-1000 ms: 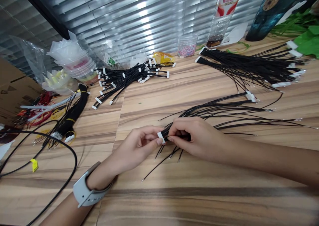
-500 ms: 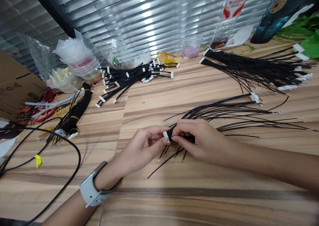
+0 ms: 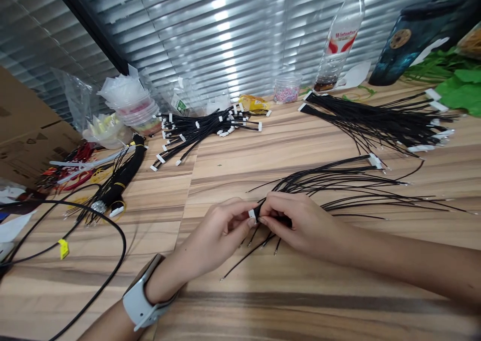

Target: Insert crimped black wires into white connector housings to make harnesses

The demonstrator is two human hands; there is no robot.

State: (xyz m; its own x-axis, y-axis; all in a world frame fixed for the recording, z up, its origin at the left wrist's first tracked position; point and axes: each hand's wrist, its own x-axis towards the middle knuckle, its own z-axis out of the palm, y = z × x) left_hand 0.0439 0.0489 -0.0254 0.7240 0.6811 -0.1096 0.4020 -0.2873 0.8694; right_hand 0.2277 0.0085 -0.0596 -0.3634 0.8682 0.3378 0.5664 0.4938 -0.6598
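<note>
My left hand (image 3: 218, 236), with a grey watch (image 3: 141, 301) on its wrist, pinches a small white connector (image 3: 252, 214) between thumb and forefinger. My right hand (image 3: 296, 223) meets it from the right, its fingers closed on thin black wires (image 3: 263, 238) at the connector's end. Loose wire ends hang below both hands onto the wooden table (image 3: 300, 301). A fan of loose black wires (image 3: 356, 181) spreads away to the right of my right hand.
A pile of black wires with white connectors (image 3: 199, 128) lies at the back centre, another black wire heap (image 3: 383, 120) at back right. A bound wire bundle (image 3: 120, 178), a black cable (image 3: 93, 221), plastic bags (image 3: 120, 105), a bottle (image 3: 338, 40) and a small jar (image 3: 286, 86) stand around.
The view has shifted slightly, so everything sits a little lower in the picture. Both hands stay pinched together at the connector with only small finger movements.
</note>
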